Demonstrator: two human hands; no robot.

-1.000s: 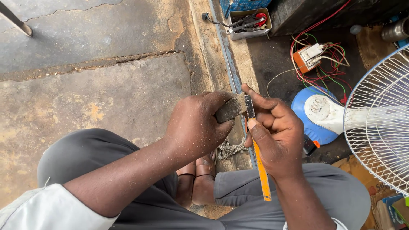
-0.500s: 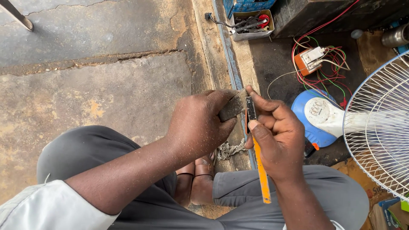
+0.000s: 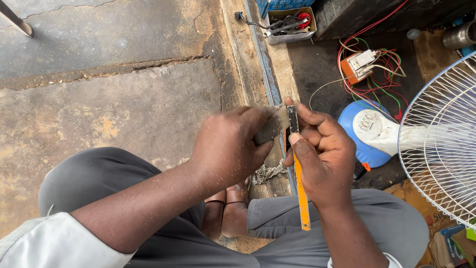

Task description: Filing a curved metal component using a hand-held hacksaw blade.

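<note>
Clearly mid-job in the head view: left hand [image 3: 230, 144] clamped around a small dark block [image 3: 270, 130], pressed against the blade [image 3: 293, 120] of an orange-handled tool [image 3: 301, 196] gripped tight in the right hand [image 3: 322, 156]. Fine dust on the left hand and forearm, so rubbing judged underway, finish not yet evident.

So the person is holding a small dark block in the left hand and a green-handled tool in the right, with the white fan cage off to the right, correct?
Not quite. The head view shows the tool's handle is orange, not green. The rest holds: the left hand grips a small dark block, the right hand holds the tool, and the white fan cage sits to the right.
</note>
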